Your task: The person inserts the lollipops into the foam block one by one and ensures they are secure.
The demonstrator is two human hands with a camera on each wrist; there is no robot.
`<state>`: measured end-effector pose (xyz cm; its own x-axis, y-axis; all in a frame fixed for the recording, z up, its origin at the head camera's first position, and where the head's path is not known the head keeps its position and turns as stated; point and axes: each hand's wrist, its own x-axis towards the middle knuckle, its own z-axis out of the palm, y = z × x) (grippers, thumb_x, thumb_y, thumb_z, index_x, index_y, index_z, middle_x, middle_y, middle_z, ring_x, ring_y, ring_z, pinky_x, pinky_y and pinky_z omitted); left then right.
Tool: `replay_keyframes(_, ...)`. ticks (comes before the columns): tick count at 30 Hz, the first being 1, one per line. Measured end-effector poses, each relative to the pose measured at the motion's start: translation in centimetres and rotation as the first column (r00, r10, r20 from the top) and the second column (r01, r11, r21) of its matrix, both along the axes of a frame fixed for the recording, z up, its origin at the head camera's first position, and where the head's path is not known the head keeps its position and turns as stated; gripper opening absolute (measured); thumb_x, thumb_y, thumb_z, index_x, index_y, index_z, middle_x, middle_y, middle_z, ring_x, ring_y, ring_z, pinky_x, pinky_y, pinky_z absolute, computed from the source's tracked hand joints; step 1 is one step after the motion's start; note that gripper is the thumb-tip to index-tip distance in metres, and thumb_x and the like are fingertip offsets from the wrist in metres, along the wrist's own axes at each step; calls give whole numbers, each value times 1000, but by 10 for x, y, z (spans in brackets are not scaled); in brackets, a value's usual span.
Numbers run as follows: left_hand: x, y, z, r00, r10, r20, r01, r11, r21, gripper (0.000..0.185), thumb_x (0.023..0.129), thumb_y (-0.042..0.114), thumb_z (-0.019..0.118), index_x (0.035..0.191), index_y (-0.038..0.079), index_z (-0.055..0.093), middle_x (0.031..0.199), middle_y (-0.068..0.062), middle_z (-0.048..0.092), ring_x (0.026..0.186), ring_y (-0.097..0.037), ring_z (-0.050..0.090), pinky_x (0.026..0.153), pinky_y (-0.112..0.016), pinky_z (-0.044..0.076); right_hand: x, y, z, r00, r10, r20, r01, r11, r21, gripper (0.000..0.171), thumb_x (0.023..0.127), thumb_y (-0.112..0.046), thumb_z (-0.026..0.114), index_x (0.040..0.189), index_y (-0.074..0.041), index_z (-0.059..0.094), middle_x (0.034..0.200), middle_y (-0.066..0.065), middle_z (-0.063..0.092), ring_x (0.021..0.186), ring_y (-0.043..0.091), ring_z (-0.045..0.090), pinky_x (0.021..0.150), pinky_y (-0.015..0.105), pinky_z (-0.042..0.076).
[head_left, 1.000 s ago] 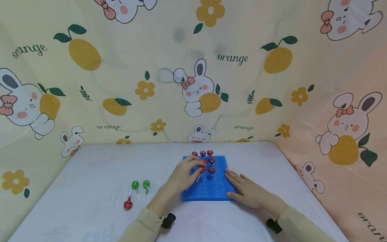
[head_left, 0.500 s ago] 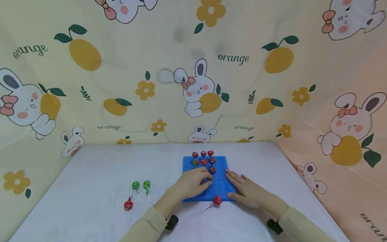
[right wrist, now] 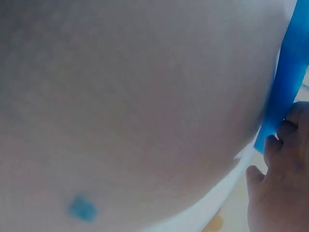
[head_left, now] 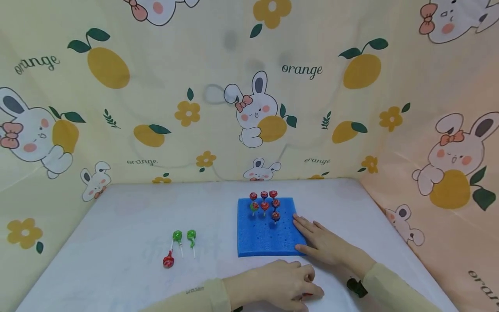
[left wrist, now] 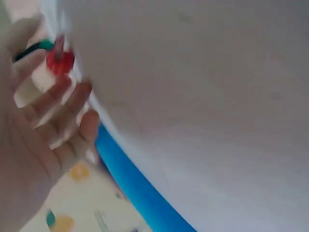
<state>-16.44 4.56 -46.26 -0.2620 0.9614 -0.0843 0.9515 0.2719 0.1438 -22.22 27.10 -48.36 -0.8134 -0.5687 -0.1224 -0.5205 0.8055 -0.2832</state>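
My left hand (head_left: 282, 284) is low over the table in front of the blue foam board (head_left: 259, 240), fingers loosely bent. A red lollipop (left wrist: 60, 63) is by its fingertips in the left wrist view; in the head view just a bit of red shows between thumb and fingers. Blur hides whether they touch. Against the board's right edge rests my right hand (head_left: 323, 242), fingers extended. Several lollipops stand upright in the board's back rows, among them a dark red one (head_left: 275, 216) and a green-and-red one (head_left: 254, 206).
Left of the board, two green lollipops (head_left: 177, 235) and a red lollipop (head_left: 168, 261) lie on the white tabletop (head_left: 117, 247). A patterned curtain (head_left: 202, 56) encloses the back and sides.
The red lollipop my left hand held over the board came loose and dropped to its front edge. My left hand followed it toward the front right; my right hand stayed at the board.
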Motion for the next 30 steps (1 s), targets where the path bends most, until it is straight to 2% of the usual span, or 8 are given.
replay_keyframes(2,4,8,-2,999,-45,-29,44,998,-37,47,103,47,62,148,36,56,130,13,54,95,3,49,74,-7,40,0,0,0,1000,-5,7,5,1000,-1,87,103,-67,45,165,-9,24,174,9,15,158,35,19,124,62,17)
replay_keyframes(4,5,11,-3,996,-72,-56,70,997,-30,41,104,43,63,144,33,61,125,13,55,93,3,48,75,-6,40,0,0,-2,1000,-5,10,5,1000,0,88,103,-67,44,165,-10,24,174,8,16,158,34,19,124,63,17)
replay_keyframes(9,4,10,-3,996,-84,-29,84,996,-22,32,105,36,64,135,28,68,121,12,58,95,5,50,84,-4,41,2,0,-4,1000,1,11,-1,1000,-1,88,102,-69,42,166,-10,24,174,7,16,158,34,20,124,63,17)
replay_keyframes(15,-1,10,-1,998,-65,23,65,998,-22,28,103,37,65,129,27,71,124,11,60,99,7,53,89,-4,43,2,0,-1,1000,0,2,0,1000,4,88,102,-69,42,166,-10,24,174,6,15,158,33,19,124,63,17)
replay_keyframes(20,-2,9,-2,997,-35,64,36,999,-11,27,103,38,66,128,28,71,124,11,60,98,7,52,88,-4,43,2,1,-2,1000,-4,12,4,1000,8,88,102,-69,42,166,-11,23,174,6,14,158,33,19,125,62,16)
replay_keyframes(23,-3,7,-1,996,-16,93,14,1000,24,25,105,35,63,127,27,72,124,12,61,99,9,52,90,-4,42,1,1,-2,1000,-5,14,5,1000,8,88,102,-69,42,166,-11,23,174,6,14,158,33,19,125,62,16)
replay_keyframes(30,-6,-3,8,996,-7,91,-8,988,157,22,109,24,56,123,22,73,124,8,62,109,7,56,99,-6,41,0,3,-1,1000,-5,-3,5,1000,4,87,103,-68,42,166,-11,23,174,6,14,158,33,19,125,62,16)
